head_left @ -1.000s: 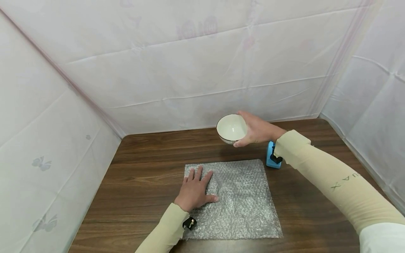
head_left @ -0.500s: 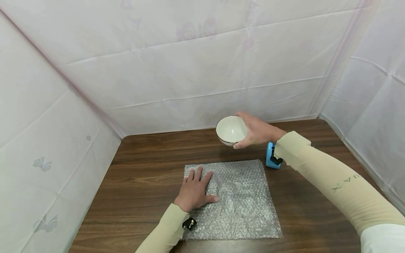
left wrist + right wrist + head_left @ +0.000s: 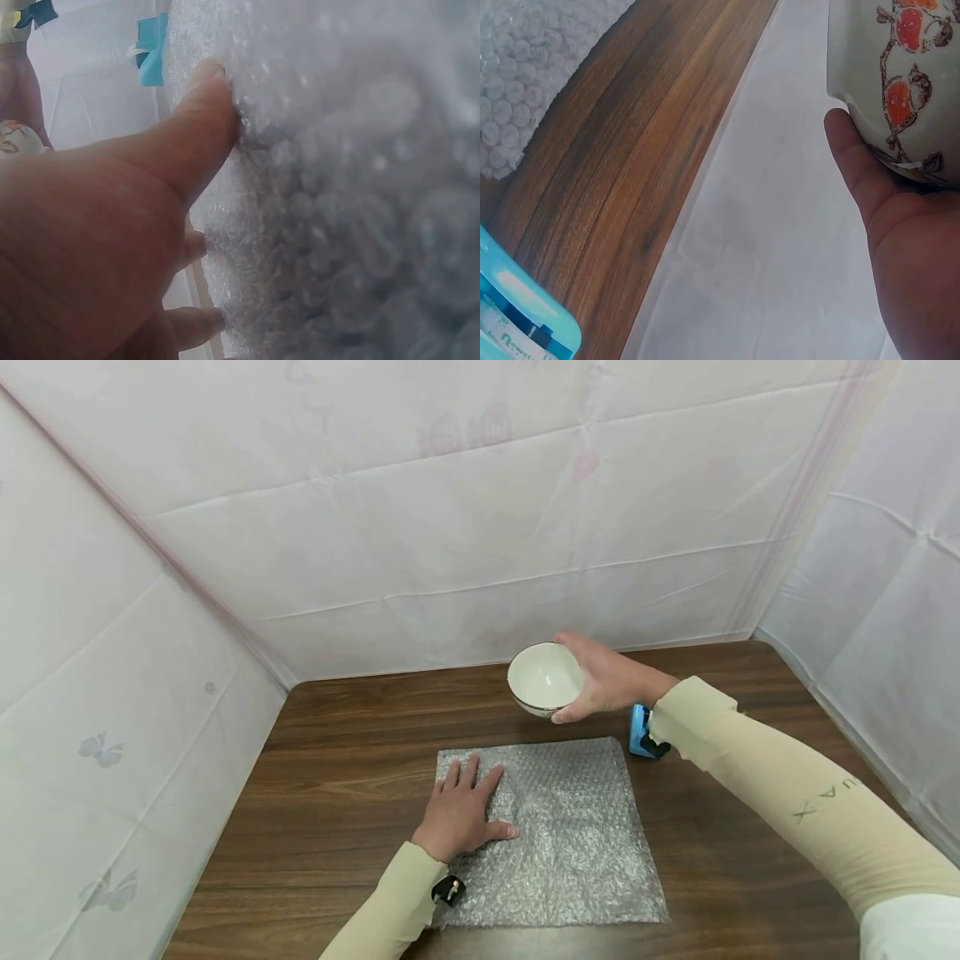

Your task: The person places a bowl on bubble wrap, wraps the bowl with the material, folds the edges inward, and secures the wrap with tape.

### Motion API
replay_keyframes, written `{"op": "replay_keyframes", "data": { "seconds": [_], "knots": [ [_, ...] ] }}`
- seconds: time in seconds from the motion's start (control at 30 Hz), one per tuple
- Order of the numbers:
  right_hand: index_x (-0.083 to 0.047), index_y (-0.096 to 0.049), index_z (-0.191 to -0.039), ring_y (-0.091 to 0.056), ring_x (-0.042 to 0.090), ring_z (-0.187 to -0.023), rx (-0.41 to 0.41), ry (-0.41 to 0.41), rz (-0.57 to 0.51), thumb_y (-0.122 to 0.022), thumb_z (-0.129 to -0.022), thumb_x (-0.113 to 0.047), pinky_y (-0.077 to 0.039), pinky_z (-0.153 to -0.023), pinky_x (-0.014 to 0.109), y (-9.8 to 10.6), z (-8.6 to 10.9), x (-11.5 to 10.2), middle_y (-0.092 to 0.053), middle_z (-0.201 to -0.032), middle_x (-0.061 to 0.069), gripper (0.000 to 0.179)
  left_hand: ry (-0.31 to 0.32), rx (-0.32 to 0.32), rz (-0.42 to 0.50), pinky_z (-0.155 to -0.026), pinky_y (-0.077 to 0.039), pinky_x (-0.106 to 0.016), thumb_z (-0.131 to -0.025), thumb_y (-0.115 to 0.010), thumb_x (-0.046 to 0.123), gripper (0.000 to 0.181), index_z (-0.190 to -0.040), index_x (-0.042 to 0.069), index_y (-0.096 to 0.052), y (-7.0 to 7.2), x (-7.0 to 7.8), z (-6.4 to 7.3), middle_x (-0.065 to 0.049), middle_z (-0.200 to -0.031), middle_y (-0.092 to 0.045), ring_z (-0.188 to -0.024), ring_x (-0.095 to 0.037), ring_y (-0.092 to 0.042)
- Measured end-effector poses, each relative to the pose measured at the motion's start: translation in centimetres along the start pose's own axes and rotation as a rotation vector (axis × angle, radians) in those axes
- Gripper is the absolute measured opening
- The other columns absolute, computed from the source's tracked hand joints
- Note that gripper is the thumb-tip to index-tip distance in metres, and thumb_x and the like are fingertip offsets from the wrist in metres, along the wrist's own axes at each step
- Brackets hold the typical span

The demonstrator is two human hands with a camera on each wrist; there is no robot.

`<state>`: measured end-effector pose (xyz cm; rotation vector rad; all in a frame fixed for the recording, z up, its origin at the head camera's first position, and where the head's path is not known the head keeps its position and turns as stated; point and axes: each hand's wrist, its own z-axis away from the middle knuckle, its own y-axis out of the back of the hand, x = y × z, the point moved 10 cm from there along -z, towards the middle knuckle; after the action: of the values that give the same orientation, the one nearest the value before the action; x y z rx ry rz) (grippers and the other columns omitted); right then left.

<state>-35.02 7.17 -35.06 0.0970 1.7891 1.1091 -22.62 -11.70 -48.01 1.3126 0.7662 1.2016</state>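
Note:
A white bowl (image 3: 546,677) with a dark rim is in my right hand (image 3: 603,678), held above the back of the table with its inside tilted toward me. In the right wrist view the bowl's outer wall (image 3: 907,97) carries orange and brown painted branches, and the thumb lies along it. My left hand (image 3: 461,814) rests with fingers spread on the left part of a sheet of bubble wrap (image 3: 570,835). From the left wrist the bubble wrap (image 3: 322,187) shows close up under the thumb.
A blue tape dispenser (image 3: 642,732) stands beyond the bubble wrap's right side, partly behind my right wrist. The dark wooden table (image 3: 337,760) meets white sheeting (image 3: 420,543) along its back edge and both sides.
My right hand has lowered the bowl slightly, bringing it a little nearer to the bubble wrap. The left hand has stayed in place.

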Motion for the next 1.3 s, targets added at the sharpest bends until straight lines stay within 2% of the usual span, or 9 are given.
{"op": "replay_keyframes", "data": {
  "seconds": [0.17,0.63,0.93,1.3],
  "knots": [
    [-0.003,-0.035,-0.153,-0.057,0.034,-0.125,-0.011,0.026,-0.017,-0.098,-0.068,-0.033,-0.055,-0.099,0.052,-0.3,0.1,-0.5,-0.051,-0.144,0.018,0.110,0.000,0.002,0.006,-0.117,-0.036,-0.069,-0.082,-0.080,0.063,0.093,-0.157,0.018,-0.048,0.0,-0.1,0.0,-0.024,-0.167,-0.034,-0.153,-0.054,-0.032],
    [-0.006,-0.035,-0.153,-0.059,0.031,-0.121,-0.014,0.018,-0.001,-0.098,-0.068,-0.033,-0.055,-0.097,0.047,-0.1,0.4,-0.5,-0.053,-0.142,0.015,0.109,0.003,-0.007,0.010,-0.119,-0.034,-0.068,-0.083,-0.077,0.065,0.093,-0.159,0.019,-0.047,-0.2,-0.1,-0.2,-0.022,-0.169,-0.032,-0.155,-0.052,-0.030],
    [-0.007,-0.038,-0.151,-0.058,0.030,-0.122,-0.014,0.037,-0.004,-0.099,-0.066,-0.034,-0.056,-0.097,0.048,-0.5,0.8,-0.9,-0.053,-0.141,0.014,0.108,-0.002,-0.006,0.012,-0.119,-0.033,-0.068,-0.084,-0.077,0.064,0.093,-0.159,0.019,-0.046,-0.2,-0.2,-0.3,-0.022,-0.169,-0.031,-0.155,-0.052,-0.029],
    [-0.004,-0.034,-0.154,-0.058,0.031,-0.123,-0.032,0.059,-0.012,-0.099,-0.066,-0.034,-0.056,-0.097,0.050,-1.0,1.4,-2.2,-0.052,-0.143,0.015,0.113,-0.004,0.000,0.028,-0.120,-0.033,-0.068,-0.084,-0.078,0.063,0.093,-0.159,0.018,-0.046,-0.2,-0.3,-0.1,-0.022,-0.170,-0.031,-0.155,-0.052,-0.028]
  ]
}}
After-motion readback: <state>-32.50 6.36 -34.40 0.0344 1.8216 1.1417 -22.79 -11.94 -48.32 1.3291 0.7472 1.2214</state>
